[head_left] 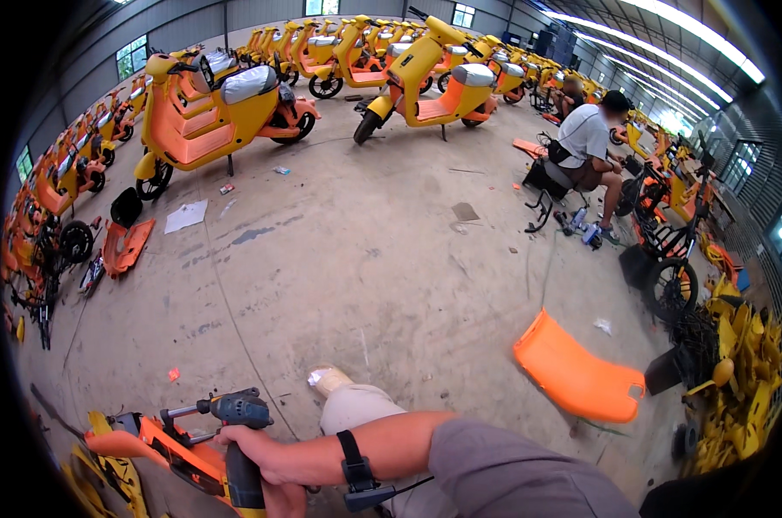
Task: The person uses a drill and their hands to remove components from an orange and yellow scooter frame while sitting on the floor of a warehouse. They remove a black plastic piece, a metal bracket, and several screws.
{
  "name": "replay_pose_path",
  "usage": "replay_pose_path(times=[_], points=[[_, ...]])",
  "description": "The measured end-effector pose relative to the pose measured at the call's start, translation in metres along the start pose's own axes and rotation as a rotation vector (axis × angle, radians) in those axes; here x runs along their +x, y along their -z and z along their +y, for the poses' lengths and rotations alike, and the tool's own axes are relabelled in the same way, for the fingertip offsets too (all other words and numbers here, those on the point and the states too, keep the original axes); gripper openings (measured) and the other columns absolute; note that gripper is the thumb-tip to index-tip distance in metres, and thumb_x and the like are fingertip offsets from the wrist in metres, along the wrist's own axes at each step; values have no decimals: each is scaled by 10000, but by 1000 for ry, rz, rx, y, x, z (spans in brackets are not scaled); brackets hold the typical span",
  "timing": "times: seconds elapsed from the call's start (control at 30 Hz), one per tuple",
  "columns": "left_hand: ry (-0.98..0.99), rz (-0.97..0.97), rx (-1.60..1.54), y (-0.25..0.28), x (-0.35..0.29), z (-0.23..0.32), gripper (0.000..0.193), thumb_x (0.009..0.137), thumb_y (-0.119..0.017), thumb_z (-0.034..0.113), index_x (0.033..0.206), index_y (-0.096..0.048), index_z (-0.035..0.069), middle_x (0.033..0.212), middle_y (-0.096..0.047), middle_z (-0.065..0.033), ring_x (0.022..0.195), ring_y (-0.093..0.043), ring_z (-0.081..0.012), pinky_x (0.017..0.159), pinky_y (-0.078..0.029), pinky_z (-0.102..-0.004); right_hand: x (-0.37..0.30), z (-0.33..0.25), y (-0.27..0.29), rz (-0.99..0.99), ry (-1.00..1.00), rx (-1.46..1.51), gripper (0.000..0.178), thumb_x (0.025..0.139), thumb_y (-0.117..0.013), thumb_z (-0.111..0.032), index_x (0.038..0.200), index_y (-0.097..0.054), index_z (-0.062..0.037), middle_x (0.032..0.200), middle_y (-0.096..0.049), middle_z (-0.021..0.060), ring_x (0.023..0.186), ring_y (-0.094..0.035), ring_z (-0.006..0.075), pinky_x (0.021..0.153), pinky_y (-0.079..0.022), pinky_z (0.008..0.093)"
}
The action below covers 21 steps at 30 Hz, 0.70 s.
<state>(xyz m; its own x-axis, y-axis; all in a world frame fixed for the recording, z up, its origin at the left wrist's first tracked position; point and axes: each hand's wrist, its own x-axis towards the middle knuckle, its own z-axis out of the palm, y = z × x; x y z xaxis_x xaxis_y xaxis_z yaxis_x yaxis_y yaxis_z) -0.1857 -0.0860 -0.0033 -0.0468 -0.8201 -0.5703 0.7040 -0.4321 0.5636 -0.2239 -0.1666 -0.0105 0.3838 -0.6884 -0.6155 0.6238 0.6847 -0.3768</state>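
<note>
One hand [261, 457] is closed tight around the handle of a dark power drill [235, 414], near and left, low in the view. I cannot tell which hand it is, and the other one is not seen. The drill tip points at an orange scooter part [162, 445]. The tip could slip off and scratch the plastic if the hand tilts. I count one drill, one loose orange panel [576, 371] on the floor [365, 259] to the right, and one sitting person [585, 142] far right. Many yellow scooters [209, 112] stand far off.
</note>
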Motion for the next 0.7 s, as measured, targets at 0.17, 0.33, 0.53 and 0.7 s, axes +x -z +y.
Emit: replay_pose_path(times=[0.17, 0.33, 0.53, 0.7], points=[[-125, -414, 31, 194, 123, -40, 487, 1020, -471, 371, 1426, -387, 117, 1373, -462, -35, 1177, -488, -140, 926, -483, -336, 8, 3, -12, 62, 44, -43, 249, 765, -671, -300, 879, -638, -82, 759, -595, 61, 698, -576, 172, 645, -475, 312], [-212, -197, 377, 143, 78, -16, 547, 999, -492, 393, 1459, -360, 127, 1418, -439, -35, 1282, -442, -171, 1043, -418, -341, 15, -1, -17, 61, -65, 175, 204, 775, -623, -155, 948, -644, -47, 808, -625, 80, 756, -607, 197, 700, -496, 318], [-89, 205, -48, 96, 24, 58, 243, 940, -603, 157, 1163, -539, 84, 939, -584, -53, 846, -576, -179, 782, -479, -349, -12, -41, -20, -45, -13, 19, 361, 820, -576, -194, 1130, -623, -16, 927, -638, 142, 782, -608, 237, 755, -532, 388], [-309, 205, -175, 158, 6, 113, 153, 916, -574, 91, 1056, -520, 58, 903, -566, -61, 836, -570, -202, 781, -475, -361, 21, -27, -8, 115, 96, -282, 217, 796, -620, -55, 1009, -604, -11, 938, -649, 106, 772, -634, 231, 710, -543, 388]])
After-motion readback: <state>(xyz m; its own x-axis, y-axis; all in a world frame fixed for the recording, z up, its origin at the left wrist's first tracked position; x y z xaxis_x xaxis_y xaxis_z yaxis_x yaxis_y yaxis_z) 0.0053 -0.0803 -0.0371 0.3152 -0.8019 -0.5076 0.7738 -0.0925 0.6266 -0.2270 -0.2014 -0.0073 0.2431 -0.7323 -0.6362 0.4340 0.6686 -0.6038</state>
